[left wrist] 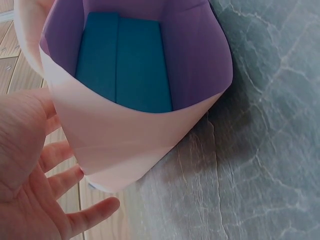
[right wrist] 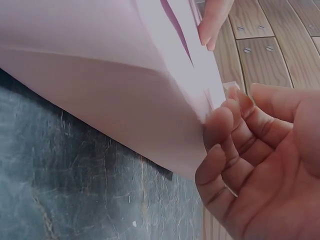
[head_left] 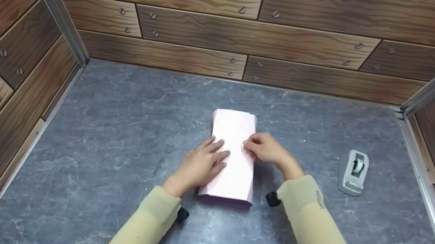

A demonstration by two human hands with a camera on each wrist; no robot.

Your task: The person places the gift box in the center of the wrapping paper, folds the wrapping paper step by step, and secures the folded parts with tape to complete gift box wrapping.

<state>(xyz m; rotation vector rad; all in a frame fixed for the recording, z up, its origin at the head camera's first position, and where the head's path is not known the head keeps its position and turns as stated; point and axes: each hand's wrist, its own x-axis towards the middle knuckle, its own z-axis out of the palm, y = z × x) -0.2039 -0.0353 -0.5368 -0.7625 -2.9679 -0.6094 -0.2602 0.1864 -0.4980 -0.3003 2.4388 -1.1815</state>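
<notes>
A sheet of pink paper (head_left: 229,172) is wrapped into a long sleeve that lies on the table. Through its open near end, the left wrist view shows a purple inside and a teal box (left wrist: 140,65). My left hand (head_left: 203,161) rests on the sleeve's left side with its fingers spread and straight. At the right edge of the top, my right hand (head_left: 268,149) pinches a small clear piece of tape (right wrist: 231,86) between thumb and fingertips. Those fingertips are right at the paper, beside an overlapping seam seen in the right wrist view.
A grey tape dispenser (head_left: 353,173) with a roll in it stands to the right on the dark marbled table (head_left: 120,123). Wood-patterned walls (head_left: 198,28) with metal edging enclose the table at the back and both sides.
</notes>
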